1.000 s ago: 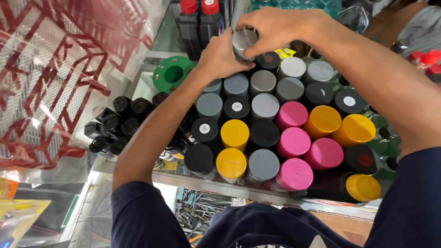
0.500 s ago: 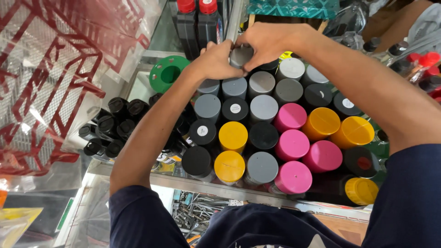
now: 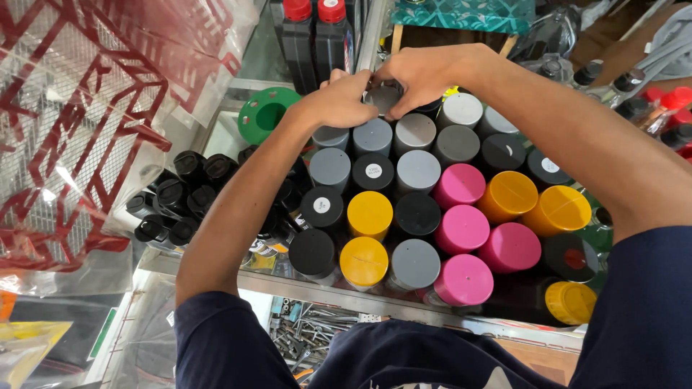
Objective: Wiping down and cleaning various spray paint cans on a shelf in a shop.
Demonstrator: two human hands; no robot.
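- My left hand point(image 3: 339, 101) and my right hand point(image 3: 422, 72) meet at the far edge of the packed block of spray cans, both closed around one grey round-capped spray can point(image 3: 382, 99)
- Left fingers curl on the near-left side of that grey cap, right fingers wrap over its top and far side; only a small patch of the cap shows between them
- Held can sits in the back row, just beyond three grey plastic caps point(image 3: 373, 135) and beside a light grey cap point(image 3: 461, 109)
- Nearer me: two yellow round caps point(image 3: 369, 215), three pink round caps point(image 3: 462, 229), orange-yellow caps point(image 3: 508, 196), black caps with white dot stickers point(image 3: 322, 207)
- All cans stand upright, caps touching, on a glass-topped counter point(image 3: 346, 294)
- Left of my forearm: cluster of small black-capped bottles point(image 3: 176, 198), and a green plastic ring point(image 3: 268, 114) further back
- Two dark bottles with red screw caps point(image 3: 315, 36) stand just behind my hands
- Red wire mesh racks in clear plastic wrap point(image 3: 79, 122) fill the left side
- Loose metal tools point(image 3: 306, 333) visible under the glass near my chest
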